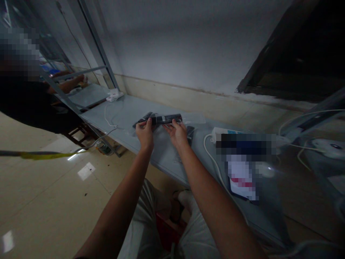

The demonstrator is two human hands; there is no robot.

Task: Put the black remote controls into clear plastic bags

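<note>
Both of my hands are raised over a grey workbench (126, 111). My left hand (145, 133) grips the left end of a long black bar-shaped item (167, 118) that seems wrapped in clear plastic. Fingers of my right hand (178, 132) pinch the same item from below, near its middle. A clear plastic bag (192, 118) lies on the bench right behind it. Another dark piece (190, 131) lies beside my right hand.
A white power strip (217, 133) with a white cable (212, 163) sits right of my hands. A second white strip (114, 95) lies farther left. A seated person (32, 100) in dark clothes works at the far left. Metal frame posts (98, 43) rise from the bench.
</note>
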